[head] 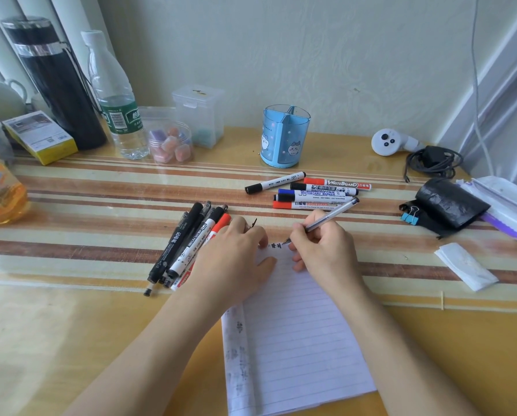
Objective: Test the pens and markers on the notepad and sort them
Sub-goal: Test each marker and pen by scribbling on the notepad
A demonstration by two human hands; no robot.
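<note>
A lined notepad [296, 340] lies on the desk in front of me, with small dark marks near its top edge. My right hand [323, 247] grips a clear ballpoint pen [329, 217], its tip touching the paper by those marks. My left hand [236, 259] rests flat on the pad's top left corner with its fingers fairly straight. Left of that hand lies a pile of black pens and markers [185, 247]. Beyond the pad lies a group of several whiteboard markers [314, 192] with black, blue and red caps.
A blue divided pen holder [284, 136] stands behind the markers. Bottles [116, 94], a flask [56, 82], boxes and a jar of erasers [170, 142] crowd the back left. A white controller [389, 142], cable, black pouch [449, 205], binder clip and folded tissue [464, 265] lie at the right.
</note>
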